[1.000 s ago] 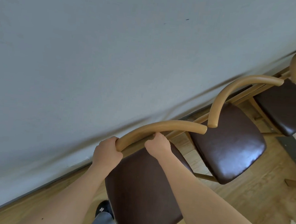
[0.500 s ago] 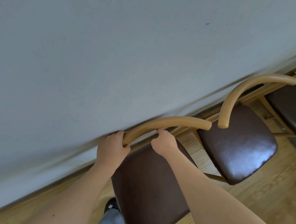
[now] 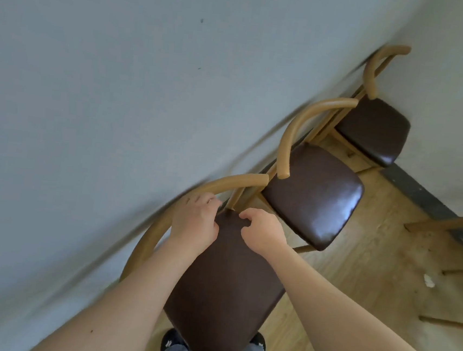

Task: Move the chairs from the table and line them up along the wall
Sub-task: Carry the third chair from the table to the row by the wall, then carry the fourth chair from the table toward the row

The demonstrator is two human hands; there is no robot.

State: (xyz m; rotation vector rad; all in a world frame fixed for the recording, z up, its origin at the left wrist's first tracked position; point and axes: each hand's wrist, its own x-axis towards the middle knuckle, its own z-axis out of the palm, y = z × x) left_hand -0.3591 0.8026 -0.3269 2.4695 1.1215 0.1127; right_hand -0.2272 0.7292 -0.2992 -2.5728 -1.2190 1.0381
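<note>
Three wooden chairs with dark brown seats stand in a row against the grey wall [image 3: 105, 92]. The nearest chair [image 3: 222, 287] is right below me, its curved back rail [image 3: 241, 180] against the wall. My left hand [image 3: 194, 222] hovers just under that rail with its fingers spread, holding nothing. My right hand [image 3: 261, 230] is over the back of the seat, off the rail, fingers loosely curled and empty. The middle chair [image 3: 313, 194] stands close beside it. The far chair [image 3: 376, 127] sits in the corner.
A second wall with a dark baseboard [image 3: 426, 199] closes the corner on the right. Wooden legs [image 3: 446, 224] of other furniture reach in from the right edge. A white scrap [image 3: 429, 280] lies on the wooden floor. My shoes [image 3: 169, 342] are under the near chair.
Both hands gripped the near chair's back rail before; now they have come off it. The chair stands closer to the wall, and my view has swung towards the corner.
</note>
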